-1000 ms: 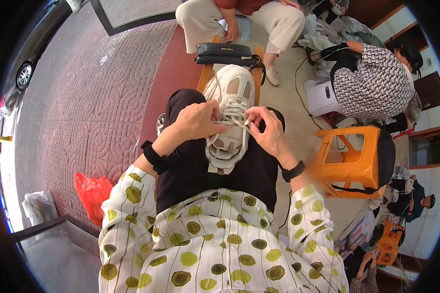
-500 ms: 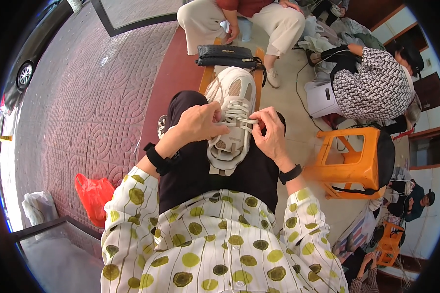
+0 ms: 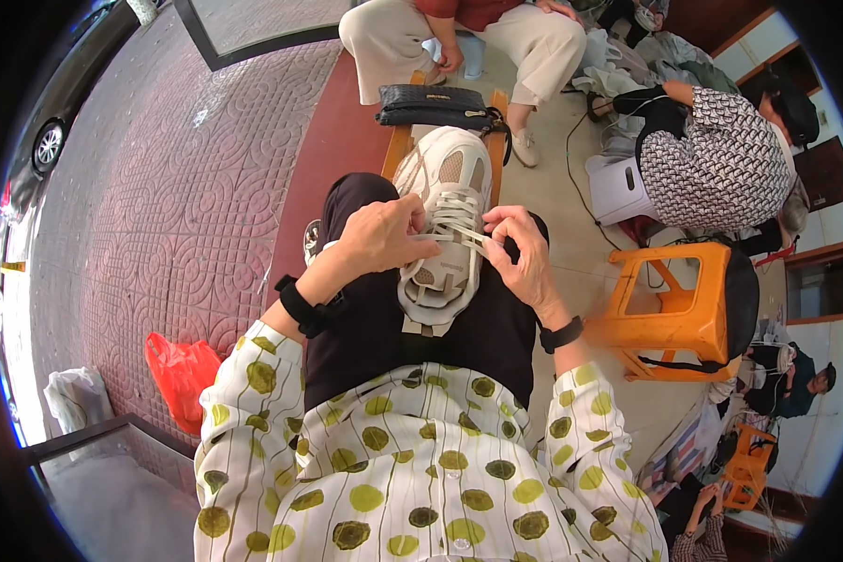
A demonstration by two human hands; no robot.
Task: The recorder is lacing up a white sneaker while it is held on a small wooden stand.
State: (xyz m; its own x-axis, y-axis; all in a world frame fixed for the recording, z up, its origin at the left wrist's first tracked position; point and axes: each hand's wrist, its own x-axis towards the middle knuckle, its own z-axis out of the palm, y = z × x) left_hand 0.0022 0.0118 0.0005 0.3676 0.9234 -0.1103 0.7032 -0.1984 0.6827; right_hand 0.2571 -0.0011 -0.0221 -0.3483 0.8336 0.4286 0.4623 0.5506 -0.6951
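A white and beige sneaker (image 3: pixel 426 155) rests in front of me between my dark-trousered knees, its toe pointing away. Its white shoelace (image 3: pixel 457 208) crosses the upper in several rows. My left hand (image 3: pixel 379 236) is closed at the sneaker's left side, thumb lying by the eyelets and fingertips partly hidden. On the other side my right hand (image 3: pixel 523 255) pinches lace strands between thumb and finger and holds them out to the right. A black strap sits on each wrist.
A black textured pouch (image 3: pixel 431 105) lies on a wooden bench (image 3: pixel 398 150) beyond the toe. Someone in pale trousers (image 3: pixel 543 47) sits opposite. To the right stand an orange stool (image 3: pixel 670 300) and a person in a patterned top (image 3: pixel 712 164). A red bag (image 3: pixel 183 375) lies left.
My right hand has shifted slightly right and down, and the lace strands now slant down to its fingertips. The left hand has stayed nearly still at the sneaker.
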